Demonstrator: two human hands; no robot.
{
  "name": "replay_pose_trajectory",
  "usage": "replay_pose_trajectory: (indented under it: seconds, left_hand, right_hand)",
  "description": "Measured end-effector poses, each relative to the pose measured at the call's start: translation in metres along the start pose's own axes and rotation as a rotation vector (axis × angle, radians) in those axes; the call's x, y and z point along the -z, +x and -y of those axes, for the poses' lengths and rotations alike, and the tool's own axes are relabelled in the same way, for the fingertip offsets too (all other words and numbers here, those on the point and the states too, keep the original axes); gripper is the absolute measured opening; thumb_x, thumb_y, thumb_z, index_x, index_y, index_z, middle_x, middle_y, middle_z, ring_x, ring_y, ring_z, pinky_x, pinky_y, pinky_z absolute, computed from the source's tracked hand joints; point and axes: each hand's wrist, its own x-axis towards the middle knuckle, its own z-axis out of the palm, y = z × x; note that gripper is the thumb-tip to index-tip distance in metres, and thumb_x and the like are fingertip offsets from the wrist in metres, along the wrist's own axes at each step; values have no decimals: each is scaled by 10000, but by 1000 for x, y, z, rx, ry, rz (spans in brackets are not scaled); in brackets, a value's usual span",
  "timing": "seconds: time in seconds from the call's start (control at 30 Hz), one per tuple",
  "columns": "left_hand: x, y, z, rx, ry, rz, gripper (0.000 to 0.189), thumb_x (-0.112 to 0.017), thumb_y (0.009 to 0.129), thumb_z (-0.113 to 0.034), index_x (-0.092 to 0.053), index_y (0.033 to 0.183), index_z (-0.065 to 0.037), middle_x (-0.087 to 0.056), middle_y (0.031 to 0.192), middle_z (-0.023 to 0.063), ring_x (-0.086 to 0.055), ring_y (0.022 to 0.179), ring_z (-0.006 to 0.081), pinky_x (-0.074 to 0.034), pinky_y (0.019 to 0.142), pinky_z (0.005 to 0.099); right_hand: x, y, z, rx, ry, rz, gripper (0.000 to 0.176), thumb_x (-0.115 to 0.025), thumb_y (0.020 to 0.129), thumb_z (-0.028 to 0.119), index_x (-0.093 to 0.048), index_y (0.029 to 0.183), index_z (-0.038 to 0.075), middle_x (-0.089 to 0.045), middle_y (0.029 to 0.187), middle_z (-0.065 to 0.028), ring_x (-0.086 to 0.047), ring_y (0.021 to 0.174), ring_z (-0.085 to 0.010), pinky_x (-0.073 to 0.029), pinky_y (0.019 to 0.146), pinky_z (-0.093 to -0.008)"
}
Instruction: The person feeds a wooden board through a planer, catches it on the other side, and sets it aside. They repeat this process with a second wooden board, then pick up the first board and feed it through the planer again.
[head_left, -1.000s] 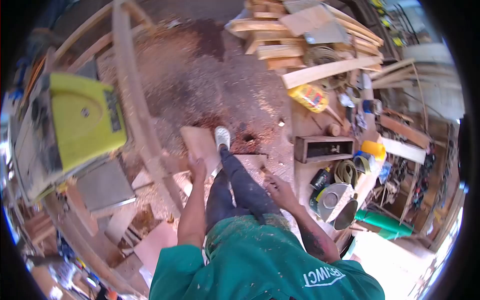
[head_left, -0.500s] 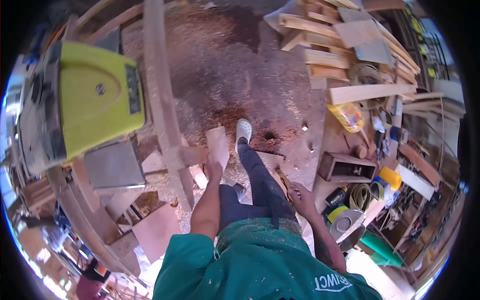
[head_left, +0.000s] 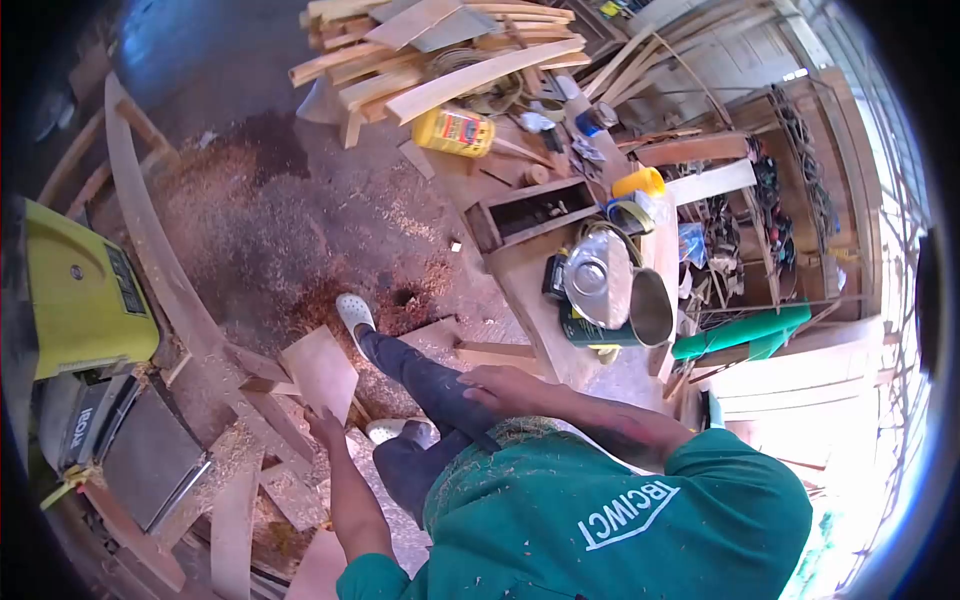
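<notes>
A flat, pale wooden board [head_left: 320, 366] is gripped at its lower end by my left hand [head_left: 326, 430], whose fingers are closed around the edge. The board is tilted and stands out in front of my legs, beside a long timber beam [head_left: 185, 285]. My right hand [head_left: 503, 388] hangs over my right thigh, back side up. Its fingers point toward the leg, partly hidden, and I cannot make out anything in them.
On my left stands a lime-green Ryobi machine [head_left: 80, 285]. To the right, a workbench [head_left: 520, 290] carries a wooden box [head_left: 535, 212], a yellow container [head_left: 452, 132] and metal tins [head_left: 652, 305]. Stacked timber [head_left: 380, 75] lies beyond. Shavings [head_left: 390, 290] cover the floor.
My view has swung to the right, bringing the workbench nearer the middle. The board stays in my left hand. My right hand is now over the thigh, away from the brownish object it was near.
</notes>
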Motion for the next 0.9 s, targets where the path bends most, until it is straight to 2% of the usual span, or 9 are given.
replay_pose_trajectory:
  seconds: [0.23, 0.3, 0.37, 0.43, 0.5, 0.6, 0.67, 0.77, 0.9]
  left_hand:
    - [41, -30, 21, -138, 150, 67, 544, -557, 806, -271, -380, 1217, 37, -542, 1069, 291, -528, 998, 422, -412, 876, 436]
    - [54, -42, 30, -136, 298, 154, 553, -567, 790, -286, -399, 1209, 34, -525, 1103, 289, -510, 1041, 405, -392, 905, 423]
    - [68, -56, 38, -148, 369, 202, 549, -569, 781, -294, -417, 1196, 32, -516, 1124, 284, -502, 1060, 394, -384, 918, 414]
    - [76, -62, 68, -346, 392, 255, 547, -577, 759, -312, -461, 1170, 30, -515, 1144, 264, -496, 1078, 370, -381, 921, 399]
    - [95, -75, 89, -274, 425, 264, 545, -577, 753, -315, -475, 1164, 28, -518, 1143, 257, -500, 1072, 367, -386, 914, 389]
    - [134, -107, 57, -38, 569, 420, 549, -601, 746, -307, -488, 1172, 20, -547, 1106, 241, -520, 1039, 357, -406, 880, 381]
    - [142, -61, 142, -58, 378, 339, 463, -615, 759, -290, -525, 1087, 25, -598, 997, 215, -559, 960, 347, -420, 851, 387]
    - [180, -80, 135, 117, 95, 310, 353, -624, 774, -254, -540, 981, 20, -622, 831, 162, -605, 756, 290, -475, 693, 379]
    - [194, -66, 188, 60, 161, 163, 278, -625, 778, -208, -536, 932, 6, -592, 727, 113, -566, 571, 202, -457, 501, 330]
  right_hand:
    - [91, -143, 26, 323, -321, -899, 144, -627, 736, 60, -591, 874, 80, -588, 750, -100, -577, 662, -277, -460, 564, -339]
    - [132, -180, 7, 91, -515, -1498, 75, -544, 720, -36, -510, 732, 29, -512, 673, -85, -491, 577, -195, -384, 518, -294]
    - [164, -206, -39, -70, 88, -2046, 156, -494, 861, 120, -523, 902, -28, -464, 675, -47, -433, 586, -156, -387, 554, -286]
    - [159, -248, -158, -438, 33, -2287, 307, -561, 840, 214, -515, 996, -46, -487, 711, -61, -446, 606, -163, -398, 569, -296]
    - [108, -290, -308, -1047, 345, -1827, 449, -612, 804, 312, -481, 1078, -19, -515, 781, -87, -476, 638, -175, -422, 600, -299]
    - [70, -267, -387, -996, 965, -1828, 485, -623, 791, 369, -472, 1099, 26, -520, 822, -110, -497, 665, -203, -438, 608, -327]
    - [50, -246, -413, -911, 1586, -1715, 522, -634, 778, 425, -463, 1120, 70, -525, 864, -133, -519, 691, -232, -455, 616, -355]
    - [72, -232, -394, -677, 1697, -1682, 491, -617, 790, 442, -468, 1081, 76, -523, 874, -123, -513, 718, -237, -450, 609, -356]
    - [98, -225, -407, -824, 1703, -1797, 328, -588, 827, 339, -509, 1017, 84, -546, 893, -80, -542, 781, -237, -433, 598, -381]
